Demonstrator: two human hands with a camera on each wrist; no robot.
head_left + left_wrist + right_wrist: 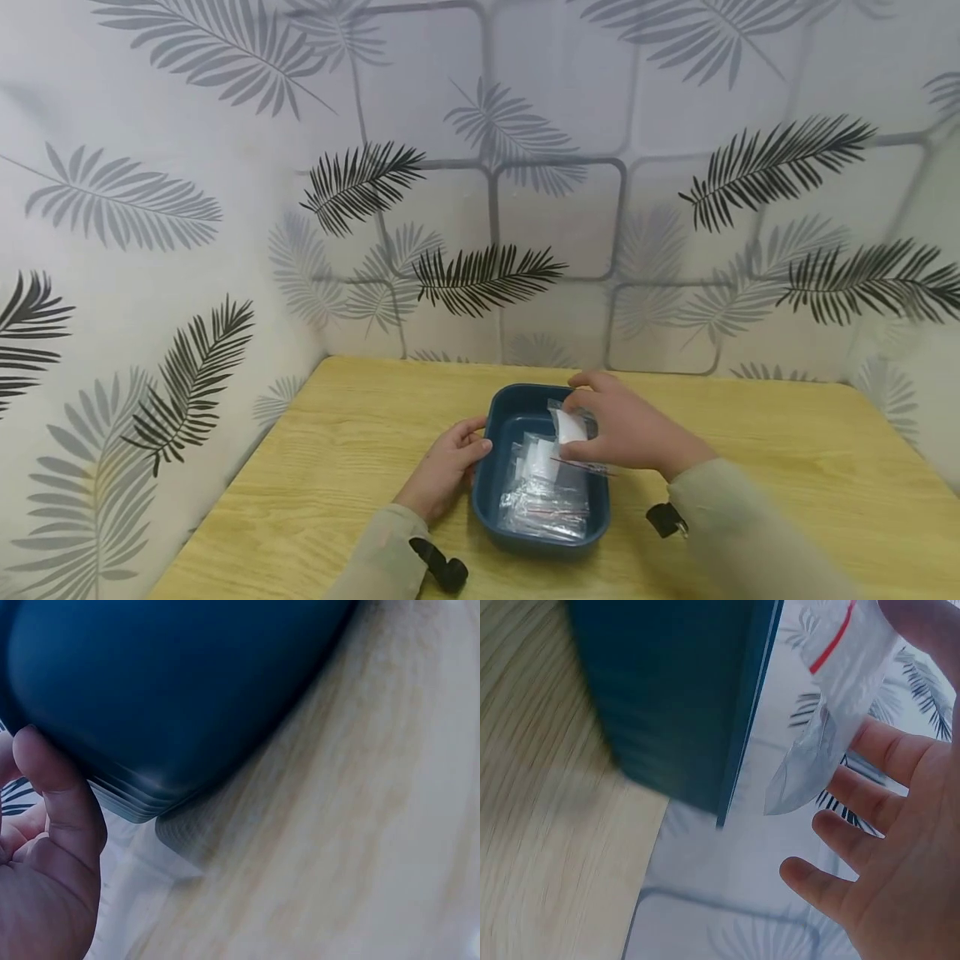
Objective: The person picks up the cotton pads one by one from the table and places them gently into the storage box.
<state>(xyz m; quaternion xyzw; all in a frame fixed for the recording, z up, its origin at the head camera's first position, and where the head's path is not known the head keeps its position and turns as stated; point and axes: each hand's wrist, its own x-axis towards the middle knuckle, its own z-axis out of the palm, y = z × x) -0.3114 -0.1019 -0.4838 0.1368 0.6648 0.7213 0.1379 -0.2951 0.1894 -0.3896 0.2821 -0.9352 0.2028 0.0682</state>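
Note:
A dark blue rectangular plastic bin (542, 546) stands on the table. Inside it lie several clear zip bags (546, 492), some with white contents. My left hand (447, 463) holds the bin's left side, its thumb (56, 776) against the wall near the rim. Above the bin's far right part, my right hand (626, 429) pinches a small clear zip bag (570, 425) with something white in it. In the right wrist view this zip bag (817, 750) shows a red seal line and hangs between thumb and forefinger, the other fingers spread apart.
The light wood-grain table (345, 467) extends around the bin on both sides. Behind it rises a pale wall covering (555, 217) with a leaf pattern. Dark straps with small fittings hang at both wrists, such as the strap (442, 567) on the left.

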